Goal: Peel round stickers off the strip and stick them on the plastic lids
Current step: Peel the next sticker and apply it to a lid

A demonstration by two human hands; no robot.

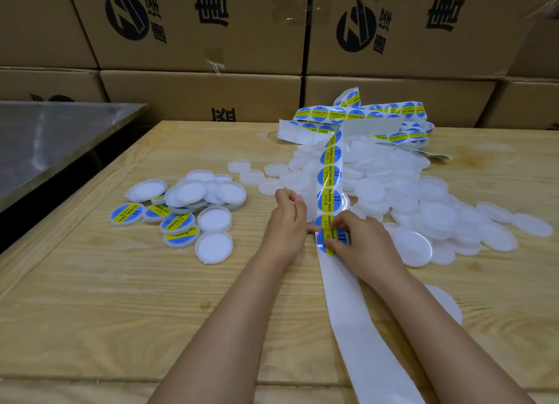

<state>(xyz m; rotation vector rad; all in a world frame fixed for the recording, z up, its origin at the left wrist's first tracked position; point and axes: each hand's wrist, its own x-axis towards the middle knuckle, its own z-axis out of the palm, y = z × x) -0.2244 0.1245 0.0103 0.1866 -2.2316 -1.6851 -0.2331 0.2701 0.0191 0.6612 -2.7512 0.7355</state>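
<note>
One strip (348, 307) gripped by two hands (287, 222) (363, 243), right pinching one sticker (331, 241)

Grainy wooden table (121, 297), translucent plastic lids (438, 216), glossy stickers (329, 176), cardboard boxes (196, 28).

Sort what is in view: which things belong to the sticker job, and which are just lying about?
In the job: sticker strip, held by the left hand; round sticker, pinched by the right hand; plain lids; labelled lids; wooden table under them.
Lying about: cardboard boxes; metal table.
</note>
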